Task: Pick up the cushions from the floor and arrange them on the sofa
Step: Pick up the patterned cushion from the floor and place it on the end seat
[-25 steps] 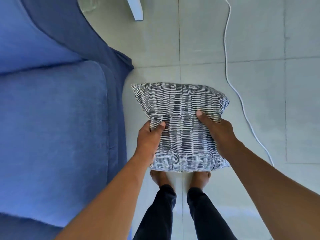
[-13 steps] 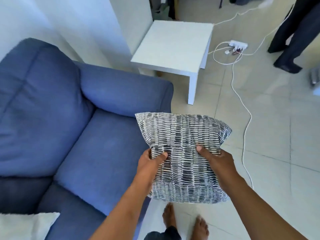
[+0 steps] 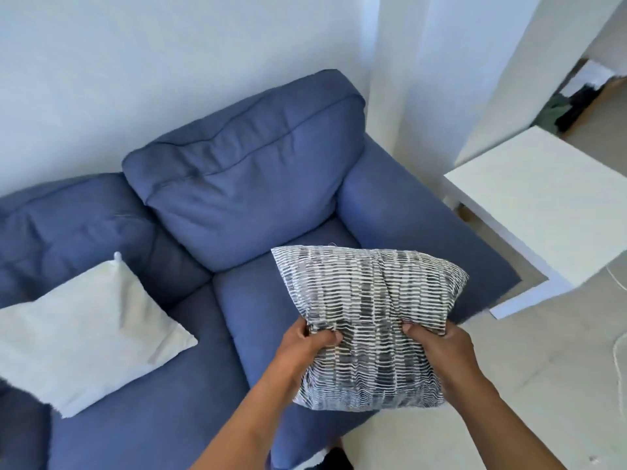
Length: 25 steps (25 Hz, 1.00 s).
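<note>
- Striped cushion (image 3: 368, 320): held over sofa (image 3: 258, 300) seat, by armrest.
- Left hand (image 3: 305, 347), right hand (image 3: 437, 347): each grip pinches the cushion's sides.
- White cushion (image 3: 84, 337): on seat, at 9 o'clock.

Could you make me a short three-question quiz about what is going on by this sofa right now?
1. True or false: the striped cushion is lying on the floor.
2. How many hands grip the striped cushion? A) none B) one C) two
3. Fill in: the plain white cushion rests on the blue ____.

Key:
1. False; it is held up in front of the sofa's right seat.
2. C; the left hand and right hand pinch its sides.
3. sofa.
</note>
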Each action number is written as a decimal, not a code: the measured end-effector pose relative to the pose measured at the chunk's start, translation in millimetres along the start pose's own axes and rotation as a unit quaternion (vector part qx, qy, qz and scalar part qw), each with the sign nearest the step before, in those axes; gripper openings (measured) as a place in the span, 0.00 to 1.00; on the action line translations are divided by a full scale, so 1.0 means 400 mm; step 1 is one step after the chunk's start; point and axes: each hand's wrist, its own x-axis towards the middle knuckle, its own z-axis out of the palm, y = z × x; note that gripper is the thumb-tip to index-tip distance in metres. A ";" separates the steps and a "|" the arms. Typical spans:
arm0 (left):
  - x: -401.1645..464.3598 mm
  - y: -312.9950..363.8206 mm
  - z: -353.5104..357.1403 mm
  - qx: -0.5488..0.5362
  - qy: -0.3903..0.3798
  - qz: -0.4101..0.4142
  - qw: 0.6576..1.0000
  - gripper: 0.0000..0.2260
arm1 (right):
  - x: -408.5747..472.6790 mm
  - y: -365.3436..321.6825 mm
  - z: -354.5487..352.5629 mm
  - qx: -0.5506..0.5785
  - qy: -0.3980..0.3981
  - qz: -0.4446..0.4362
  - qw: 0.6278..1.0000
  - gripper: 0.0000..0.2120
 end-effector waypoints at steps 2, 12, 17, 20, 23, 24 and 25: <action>0.026 0.045 -0.058 -0.015 0.022 0.002 1.000 0.26 | 0.055 -0.057 0.089 -0.040 -0.030 -0.005 0.999 0.05; 0.150 0.233 -0.237 -0.087 0.169 -0.026 0.981 0.19 | 0.259 -0.286 0.394 -0.117 -0.182 -0.044 0.975 0.13; 0.303 0.296 -0.287 -0.087 0.231 -0.024 0.969 0.17 | 0.430 -0.328 0.538 -0.137 -0.200 -0.073 0.967 0.12; 0.428 0.290 -0.313 -0.078 0.253 -0.028 0.964 0.19 | 0.559 -0.315 0.598 -0.214 -0.243 -0.064 0.944 0.21; 0.519 0.257 -0.320 0.009 0.247 -0.088 0.965 0.23 | 0.678 -0.303 0.626 -0.329 -0.308 -0.014 0.893 0.25; 0.538 0.250 -0.324 0.020 0.251 -0.105 0.962 0.23 | 0.707 -0.308 0.635 -0.332 -0.297 -0.013 0.895 0.25; 0.551 0.253 -0.332 0.007 0.268 -0.104 0.958 0.22 | 0.732 -0.322 0.645 -0.312 -0.275 -0.017 0.909 0.23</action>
